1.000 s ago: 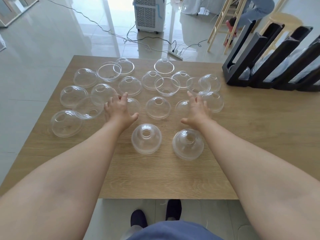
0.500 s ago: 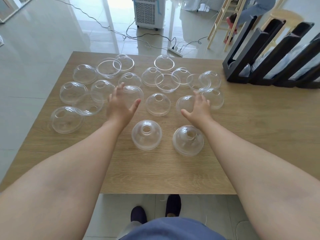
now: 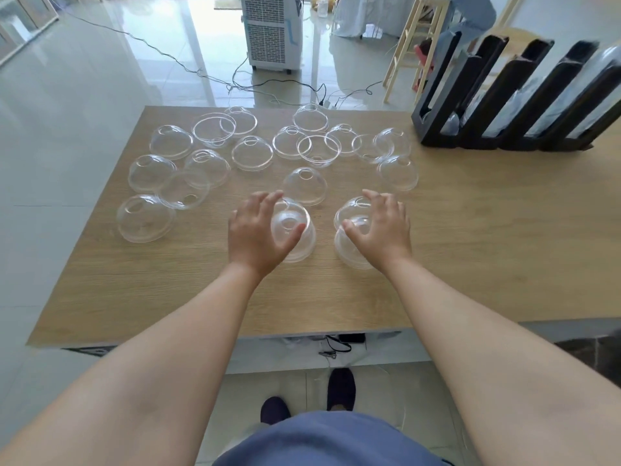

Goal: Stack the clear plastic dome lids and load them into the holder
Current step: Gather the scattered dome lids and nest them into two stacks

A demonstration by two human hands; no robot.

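Several clear plastic dome lids lie spread over the wooden table (image 3: 470, 250). My left hand (image 3: 260, 230) grips a dome lid (image 3: 295, 216), fingers and thumb curled round it, and holds it right over another lid (image 3: 302, 248) that sits on the table. My right hand (image 3: 383, 230) grips a second dome lid (image 3: 353, 210) the same way, over a lid (image 3: 353, 257) below it. A single lid (image 3: 304, 186) sits just behind, between my hands. The black slotted holder (image 3: 504, 105) stands at the table's far right, with clear lids in its slots.
More lids crowd the table's left (image 3: 146, 218) and back (image 3: 311, 117). Beyond the table stand a white appliance (image 3: 274, 31) with cables across the floor and wooden stools (image 3: 416, 52). My feet show under the near edge.
Both hands drew back toward me from the middle row, each taking a dome lid with it, and now hold those lids over the two nearest lids.
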